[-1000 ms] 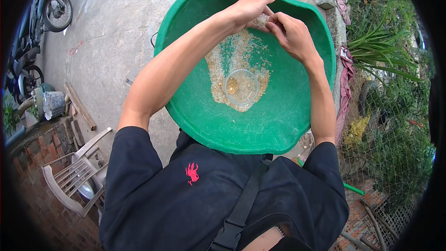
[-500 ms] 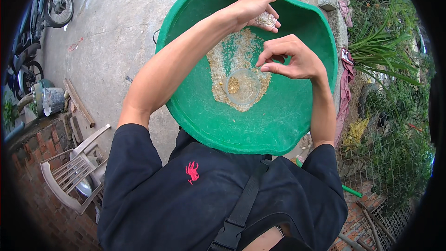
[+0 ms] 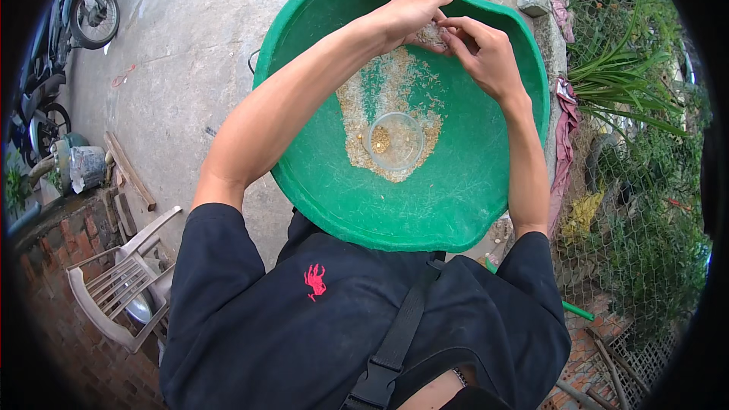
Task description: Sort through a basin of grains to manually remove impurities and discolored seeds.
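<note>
Head view looks straight down on a big green basin [image 3: 456, 205] held out in front of the person, over a concrete yard. A patch of pale grain [image 3: 380, 99] lies spread across its bottom, with a small clear bowl [image 3: 395, 140] sitting in the near part of it, a few yellowish bits inside. Half a second ago the right hand [image 3: 486, 53] hung lower, over the bowl, away from the left; now it has come back up to the far edge of the grain and meets the left hand [image 3: 406, 19] there. Both hands are curled, fingertips pinched together over a small clump of grain between them, so the picking seems to have gone back to the heap. Off to the left stand a white plastic chair [image 3: 114, 288] and a parked motorbike [image 3: 83, 7]; wire fencing [image 3: 645, 205] and plants run down the right.
</note>
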A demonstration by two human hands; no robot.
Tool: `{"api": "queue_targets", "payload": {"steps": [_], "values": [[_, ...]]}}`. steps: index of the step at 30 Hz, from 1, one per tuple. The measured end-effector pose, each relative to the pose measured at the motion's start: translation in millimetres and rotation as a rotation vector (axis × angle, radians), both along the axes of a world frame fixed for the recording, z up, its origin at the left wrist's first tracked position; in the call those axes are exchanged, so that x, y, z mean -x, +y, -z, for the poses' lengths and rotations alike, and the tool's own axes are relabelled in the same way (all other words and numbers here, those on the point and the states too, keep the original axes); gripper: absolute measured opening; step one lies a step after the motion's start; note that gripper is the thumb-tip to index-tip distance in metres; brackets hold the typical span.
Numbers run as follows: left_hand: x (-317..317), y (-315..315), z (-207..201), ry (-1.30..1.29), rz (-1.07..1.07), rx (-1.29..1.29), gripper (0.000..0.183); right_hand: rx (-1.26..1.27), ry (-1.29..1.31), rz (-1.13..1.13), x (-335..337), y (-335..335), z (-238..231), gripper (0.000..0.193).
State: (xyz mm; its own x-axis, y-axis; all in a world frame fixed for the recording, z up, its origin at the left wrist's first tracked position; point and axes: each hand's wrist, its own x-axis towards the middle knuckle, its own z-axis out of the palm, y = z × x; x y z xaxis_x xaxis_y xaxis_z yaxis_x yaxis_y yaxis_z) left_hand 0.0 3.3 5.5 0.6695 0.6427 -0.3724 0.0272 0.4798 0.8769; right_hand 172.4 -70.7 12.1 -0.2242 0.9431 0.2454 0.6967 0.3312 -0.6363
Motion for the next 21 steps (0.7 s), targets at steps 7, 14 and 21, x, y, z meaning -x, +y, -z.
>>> {"api": "queue_targets", "payload": {"steps": [7, 14, 21], "values": [[0.3, -0.5, -2.3, 0.030, 0.026, -0.014, 0.056, 0.007, -0.038, -0.001, 1.4, 0.3, 2.7, 0.016], [-0.1, -1.9, -3.9, 0.035, 0.026, -0.028, 0.055, 0.005, -0.051, 0.000, 2.2, -0.2, 0.8, 0.013], [1.8, 0.5, -4.1, 0.018, -0.006, -0.014, 0.058, 0.137, 0.214, -0.120, -4.6, -6.0, -21.5, 0.009]]}}
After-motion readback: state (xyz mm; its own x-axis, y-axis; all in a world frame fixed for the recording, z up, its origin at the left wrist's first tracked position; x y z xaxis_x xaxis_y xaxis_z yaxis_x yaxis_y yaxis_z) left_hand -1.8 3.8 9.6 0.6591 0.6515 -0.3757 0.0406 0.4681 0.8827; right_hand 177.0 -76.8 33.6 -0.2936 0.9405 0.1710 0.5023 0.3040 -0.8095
